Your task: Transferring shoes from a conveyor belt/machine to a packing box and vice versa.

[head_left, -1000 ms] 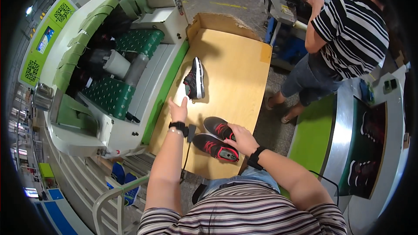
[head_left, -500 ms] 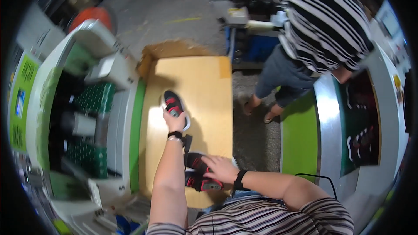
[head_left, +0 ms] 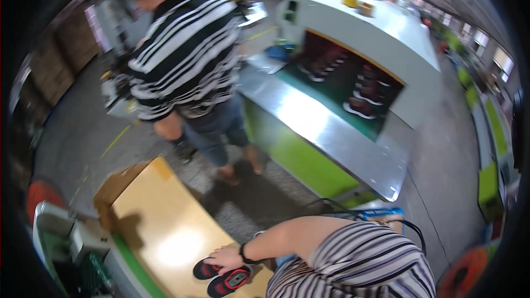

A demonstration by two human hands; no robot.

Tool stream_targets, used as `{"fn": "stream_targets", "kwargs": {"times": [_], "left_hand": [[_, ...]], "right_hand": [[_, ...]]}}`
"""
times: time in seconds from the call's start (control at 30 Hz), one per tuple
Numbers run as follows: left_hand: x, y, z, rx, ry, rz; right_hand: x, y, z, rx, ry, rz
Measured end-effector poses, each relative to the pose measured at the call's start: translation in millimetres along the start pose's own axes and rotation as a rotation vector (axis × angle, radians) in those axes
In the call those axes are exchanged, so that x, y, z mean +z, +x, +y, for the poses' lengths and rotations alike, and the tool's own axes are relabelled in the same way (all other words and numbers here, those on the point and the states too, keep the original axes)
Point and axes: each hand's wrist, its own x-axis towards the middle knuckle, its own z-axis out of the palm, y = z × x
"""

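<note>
Two black sneakers with red trim lie side by side at the near end of the pale wooden table (head_left: 157,209), toes toward the left. My right hand (head_left: 226,258) is on the farther sneaker (head_left: 204,270), its fingers curved over the upper and a dark band round the wrist. The nearer sneaker (head_left: 229,283) rests just below that hand, with a grey-green patch on its top. My left hand is outside the picture.
A co-worker (head_left: 187,49) in a striped shirt stands beyond the table, back turned. Right of them, a white tunnel machine (head_left: 353,27) holds several dark shoes on a green belt, behind a metal ledge (head_left: 309,116). A green-edged machine (head_left: 66,243) borders the table's left.
The view has swung to the right, bringing the tunnel machine to the middle. My left hand and the sneaker it held have left the picture. My right hand stays at the pair.
</note>
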Motion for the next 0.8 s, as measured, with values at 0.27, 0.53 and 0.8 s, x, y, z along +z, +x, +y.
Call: {"fn": "stream_targets", "kwargs": {"times": [0.27, 0.53, 0.8], "left_hand": [[-34, -83, 186, -0.682, -0.11, -0.469], [-38, -83, 209, -0.877, -0.864, -0.763], [-49, -60, 209, -0.712, -0.659, -0.75]], "right_hand": [[-7, -13, 7, 0.229, -0.003, -0.077], [-5, -18, -17, 0.348, -0.02, -0.021], [-3, -21, -2, 0.426, 0.068, 0.046]]}}
